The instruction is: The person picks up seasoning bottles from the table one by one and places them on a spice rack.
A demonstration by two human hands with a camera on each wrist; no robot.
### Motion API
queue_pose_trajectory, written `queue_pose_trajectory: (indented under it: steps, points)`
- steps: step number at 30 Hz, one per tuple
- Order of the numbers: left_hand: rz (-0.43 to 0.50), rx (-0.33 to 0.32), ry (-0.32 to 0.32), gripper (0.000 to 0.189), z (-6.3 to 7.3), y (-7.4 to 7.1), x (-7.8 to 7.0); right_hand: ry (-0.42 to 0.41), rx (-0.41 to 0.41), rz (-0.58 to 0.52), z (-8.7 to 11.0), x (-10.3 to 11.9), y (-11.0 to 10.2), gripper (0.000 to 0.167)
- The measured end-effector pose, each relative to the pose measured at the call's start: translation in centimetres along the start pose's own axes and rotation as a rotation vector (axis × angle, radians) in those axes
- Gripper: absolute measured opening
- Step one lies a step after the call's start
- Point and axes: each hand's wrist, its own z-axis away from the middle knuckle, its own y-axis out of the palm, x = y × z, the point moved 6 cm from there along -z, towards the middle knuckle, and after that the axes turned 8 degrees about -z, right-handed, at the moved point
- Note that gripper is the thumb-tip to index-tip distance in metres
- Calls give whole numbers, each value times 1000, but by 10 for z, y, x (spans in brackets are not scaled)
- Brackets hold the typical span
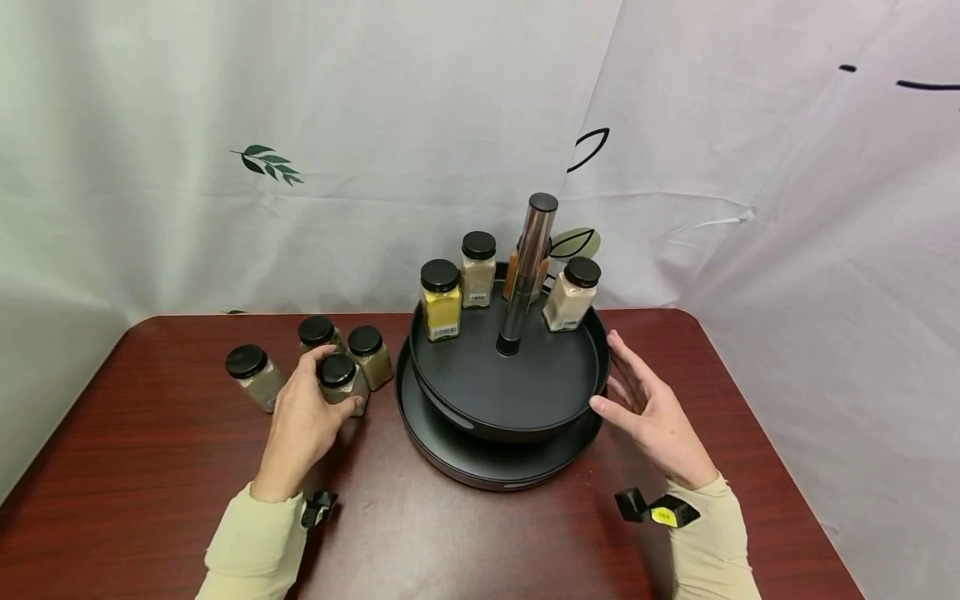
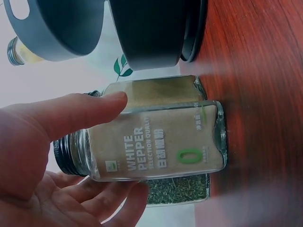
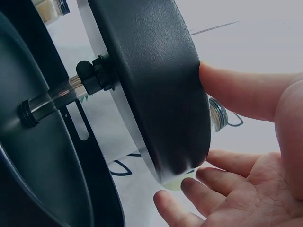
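My left hand (image 1: 298,421) holds a square glass jar of white pepper (image 2: 156,144), thumb on one side and fingers round the other. Its black cap points up in the head view. Three other black-capped jars stand close by: one at the left (image 1: 262,382), one behind (image 1: 318,332), and one at the right (image 1: 372,360). At the other side, my right hand (image 1: 660,421) touches the rim of the round black upper tray (image 1: 517,387), its thumb against the wall and its fingers loosely extended. The wider lower tray (image 1: 480,473) sits beneath it.
On the upper tray stand a yellow-filled jar (image 1: 441,310), a beige-filled jar (image 1: 478,279), a pale-filled jar (image 1: 570,302) and an orange-filled jar (image 1: 512,279) partly behind the central post (image 1: 534,242). A white curtain (image 1: 420,125) hangs behind the brown table (image 1: 150,492).
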Motion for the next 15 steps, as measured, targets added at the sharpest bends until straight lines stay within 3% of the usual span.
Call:
queue_pose_trajectory:
  steps: [15]
  points:
    - [3,58,-40,78,-1,2,5,3,1,4,-1,-3,4,89]
